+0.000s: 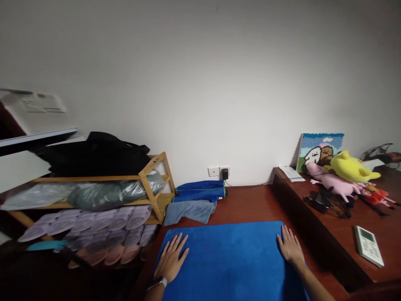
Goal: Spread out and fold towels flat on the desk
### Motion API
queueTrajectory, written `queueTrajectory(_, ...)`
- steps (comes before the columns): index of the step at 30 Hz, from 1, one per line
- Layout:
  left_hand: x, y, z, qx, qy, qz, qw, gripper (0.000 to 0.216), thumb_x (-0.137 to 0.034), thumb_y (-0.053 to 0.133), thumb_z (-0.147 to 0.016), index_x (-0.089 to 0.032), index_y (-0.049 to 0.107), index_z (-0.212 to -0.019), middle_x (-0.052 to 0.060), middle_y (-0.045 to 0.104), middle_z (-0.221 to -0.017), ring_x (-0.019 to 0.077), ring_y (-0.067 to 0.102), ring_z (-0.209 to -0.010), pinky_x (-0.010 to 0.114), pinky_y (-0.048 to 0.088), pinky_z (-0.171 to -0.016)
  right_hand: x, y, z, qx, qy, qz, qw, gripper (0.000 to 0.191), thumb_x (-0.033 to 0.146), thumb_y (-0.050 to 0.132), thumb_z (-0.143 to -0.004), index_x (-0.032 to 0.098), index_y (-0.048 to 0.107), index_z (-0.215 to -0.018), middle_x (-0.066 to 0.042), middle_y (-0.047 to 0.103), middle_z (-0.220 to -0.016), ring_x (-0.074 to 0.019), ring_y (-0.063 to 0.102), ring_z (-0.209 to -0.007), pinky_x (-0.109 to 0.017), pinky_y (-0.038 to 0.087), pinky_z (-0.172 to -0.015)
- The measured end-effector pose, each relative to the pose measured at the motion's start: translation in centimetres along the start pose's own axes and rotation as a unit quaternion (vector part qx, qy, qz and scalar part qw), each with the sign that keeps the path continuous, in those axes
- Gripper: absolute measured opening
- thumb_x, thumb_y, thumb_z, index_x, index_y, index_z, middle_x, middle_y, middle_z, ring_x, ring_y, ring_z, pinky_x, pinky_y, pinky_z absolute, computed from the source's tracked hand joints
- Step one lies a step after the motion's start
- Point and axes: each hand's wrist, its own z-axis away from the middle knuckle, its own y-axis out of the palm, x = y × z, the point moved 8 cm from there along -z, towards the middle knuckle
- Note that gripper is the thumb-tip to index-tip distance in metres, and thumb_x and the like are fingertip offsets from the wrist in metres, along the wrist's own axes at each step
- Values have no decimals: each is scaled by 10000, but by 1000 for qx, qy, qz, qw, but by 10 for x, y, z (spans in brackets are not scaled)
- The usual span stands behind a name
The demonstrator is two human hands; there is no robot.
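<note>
A blue cloth lies spread flat on the reddish-brown wooden table, its near end running out of view. On its left edge my left hand rests palm down with the fingers apart; a watch is on that wrist. Across the cloth, my right hand lies flat near the far right corner, fingers stretched forward. Neither hand grips anything. Beyond the cloth sit a crumpled grey-blue cloth and a folded darker blue cloth.
Left stands a wooden shoe rack with several slippers and a black bag on top. A raised surface at right bears plush toys, a picture, a remote control and cables. A plug is in the wall socket.
</note>
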Motion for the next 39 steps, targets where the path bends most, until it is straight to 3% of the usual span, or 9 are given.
queueTrajectory(4,-1,-3,1,1,1,6,1000,591,-606,329,-1022,-379,311,-1568,-8,302,-1665,244,278,-1529,514,194,-1256,-5,-6,-6,7,3,-32,999,798,578,190,-944,131,229,-1604,-61,200,-1688,-251,178,-1547,-439,165,-1249)
queueTrajectory(8,-4,-6,3,0,3,7,1000,588,-600,331,-1024,-379,308,-1568,-8,305,-1664,245,277,-1530,518,192,-1256,-14,-28,-27,14,-35,-119,992,699,599,369,-888,235,518,-1465,-75,448,-1576,-326,425,-1411,-509,334,-1157)
queueTrajectory(13,0,-5,3,-1,2,7,1000,575,-583,345,-1025,-402,291,-1568,-17,318,-1660,253,291,-1524,512,216,-1251,-31,-48,-59,4,-40,-184,982,514,482,367,-897,226,732,-1153,-87,698,-1263,-260,626,-1194,-369,443,-1071)
queueTrajectory(24,3,-1,-1,11,-2,-55,998,549,-525,369,-1023,-427,295,-1558,-52,342,-1645,238,333,-1506,488,286,-1227,-43,-22,-63,-53,75,-257,962,578,565,332,-903,260,668,-1261,-122,680,-1253,-290,659,-1109,-397,524,-896)
queueTrajectory(29,-13,-24,-5,10,15,-73,997,540,-455,380,-995,-375,420,-1528,-30,418,-1611,259,368,-1490,509,269,-1234,-41,-30,-56,-69,73,-268,958,524,527,326,-923,267,678,-1211,-92,684,-1253,-272,652,-1099,-371,512,-900)
queueTrajectory(32,-67,-36,-9,-30,7,-41,999,500,-412,346,-983,-324,601,-1403,15,581,-1493,281,495,-1399,501,348,-1204,-39,-34,-54,-70,71,-276,956,483,503,351,-920,282,687,-1187,-78,701,-1224,-266,660,-1075,-368,516,-887)
queueTrajectory(34,-136,-23,-8,-24,1,30,999,481,-403,313,-986,-321,709,-1248,68,696,-1315,296,605,-1260,494,449,-1129,-38,-35,-52,-70,74,-279,955,475,494,353,-920,285,691,-1181,-83,703,-1220,-272,660,-1071,-379,514,-891)
queueTrajectory(36,-241,8,-4,22,70,123,990,416,-432,367,-977,-370,731,-1170,93,730,-1199,316,641,-1169,517,500,-1062,-38,-37,-51,-70,77,-279,955,482,496,342,-924,284,689,-1184,-91,694,-1238,-286,650,-1088,-399,507,-904)
queueTrajectory(39,-411,72,16,166,224,223,934,185,-443,621,-901,-440,750,-1033,125,741,-1063,370,648,-1116,581,534,-945,-36,-39,-51,-68,73,-280,955,497,517,321,-937,285,692,-1172,-89,687,-1255,-293,642,-1094,-403,505,-896)
